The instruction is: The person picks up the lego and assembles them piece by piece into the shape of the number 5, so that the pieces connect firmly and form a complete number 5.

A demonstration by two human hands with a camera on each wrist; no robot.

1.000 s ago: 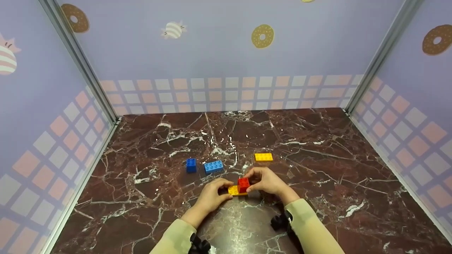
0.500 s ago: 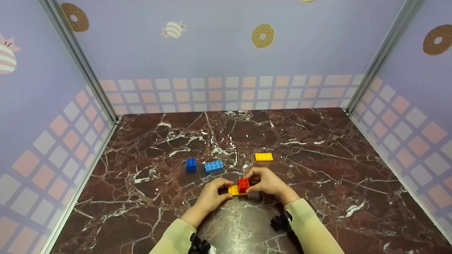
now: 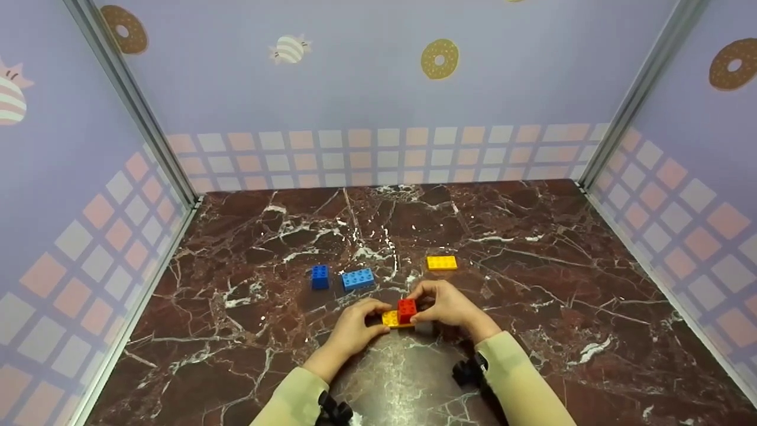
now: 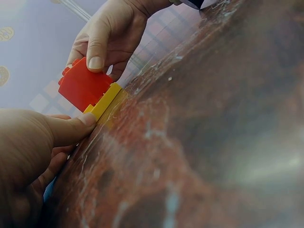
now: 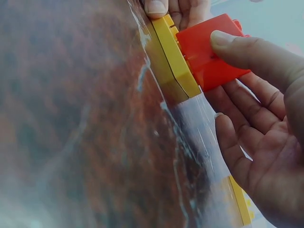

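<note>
In the head view a thin yellow building brick (image 3: 390, 319) lies flat on the table near the front middle. My left hand (image 3: 353, 327) pinches its left end between thumb and fingers. On the studs of that yellow brick sits a red building brick (image 3: 407, 310), toward its right part. My right hand (image 3: 445, 303) grips the red brick, with the thumb on its near side. The right wrist view shows the red brick (image 5: 209, 54) meeting the yellow brick (image 5: 175, 57) at a slight tilt; whether it is fully seated I cannot tell.
Beyond my hands lie a dark blue brick (image 3: 320, 277), a light blue brick (image 3: 358, 278) and a second thin yellow brick (image 3: 442, 262). All rest on the brown marbled table (image 3: 502, 236). Patterned walls (image 3: 378, 89) bound it at the back and both sides.
</note>
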